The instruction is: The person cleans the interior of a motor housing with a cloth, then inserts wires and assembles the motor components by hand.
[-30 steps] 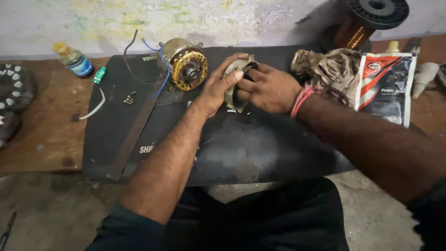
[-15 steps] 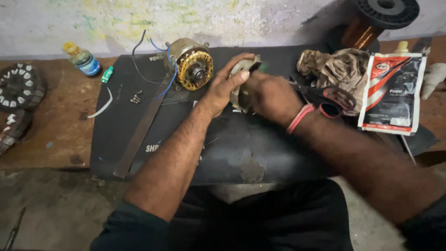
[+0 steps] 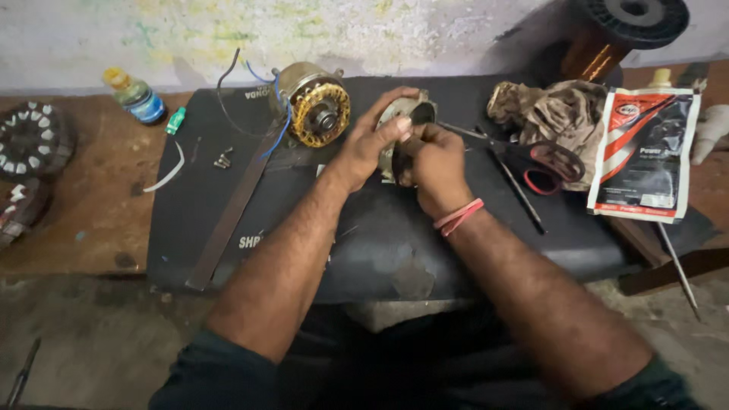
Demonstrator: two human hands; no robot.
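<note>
On black mat (image 3: 228, 212) by stained wall (image 3: 228, 30), both hands, left hand (image 3: 372, 144), right hand (image 3: 433, 163), clasped round metal housing (image 3: 414, 112).

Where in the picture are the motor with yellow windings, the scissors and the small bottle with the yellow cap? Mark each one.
Motor with yellow windings (image 3: 320, 113), head view, on its yellow winding face.
Scissors (image 3: 548, 162), head view, on the dark handle loops.
Small bottle (image 3: 140, 99), head view, on its body below the yellow cap.

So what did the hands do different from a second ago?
The right hand slid off the top of the round metal motor part and curled in front of it, fingertips pinching. The left hand kept its grip on the part. The wound motor core, scissors and rag stayed put.
</note>
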